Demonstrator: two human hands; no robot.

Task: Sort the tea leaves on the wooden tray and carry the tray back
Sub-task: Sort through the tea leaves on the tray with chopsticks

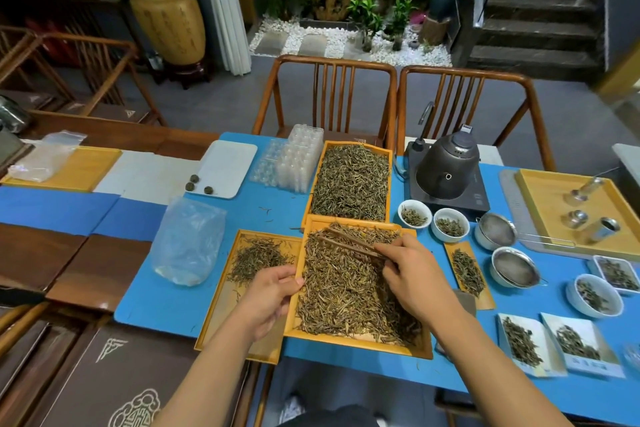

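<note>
A wooden tray [360,346] full of brown-green tea leaves [346,295] lies in front of me on the blue mat. My left hand [268,298] grips the tray's left rim. My right hand [412,274] holds wooden tongs [349,242] whose tips rest over the leaves at the tray's far end. To the left, partly under this tray, a second wooden tray [221,322] carries a small pile of leaves [258,258]. A third tray [356,146] full of leaves lies just beyond.
A crumpled plastic bag [188,241] lies left of the trays. A kettle on its base [446,173], white cups [450,224], strainers [514,269] and a narrow board with leaves [467,272] crowd the right. Clear plastic moulds [294,163] and a white plate [225,168] stand behind. Chairs [329,90] face the far edge.
</note>
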